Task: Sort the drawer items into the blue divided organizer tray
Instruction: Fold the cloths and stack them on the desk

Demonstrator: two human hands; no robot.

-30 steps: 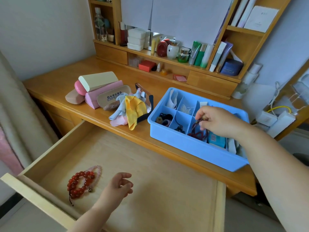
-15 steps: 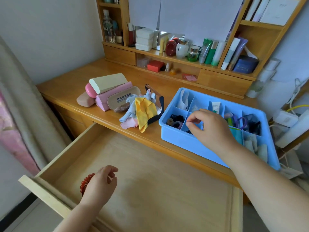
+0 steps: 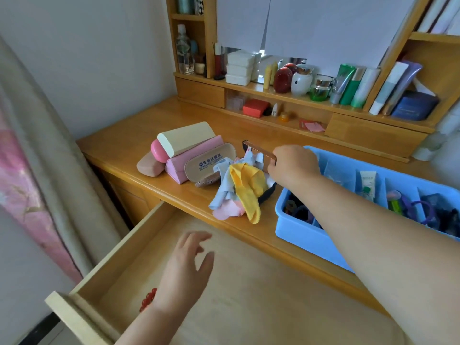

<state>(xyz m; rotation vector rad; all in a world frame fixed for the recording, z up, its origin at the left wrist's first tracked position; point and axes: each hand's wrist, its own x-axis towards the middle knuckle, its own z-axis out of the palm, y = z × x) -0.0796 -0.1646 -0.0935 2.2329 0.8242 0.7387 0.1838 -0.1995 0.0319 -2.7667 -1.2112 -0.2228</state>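
Your right hand (image 3: 293, 168) reaches over the far left corner of the blue divided organizer tray (image 3: 311, 239), knuckles up above the pile of cloths (image 3: 239, 188); whether its fingers grip anything, you cannot tell from here. Your left hand (image 3: 186, 267) hovers over the open drawer (image 3: 249, 295) with fingers loosely spread, holding nothing. A red bead bracelet (image 3: 148, 298) lies in the drawer, just left of your left wrist.
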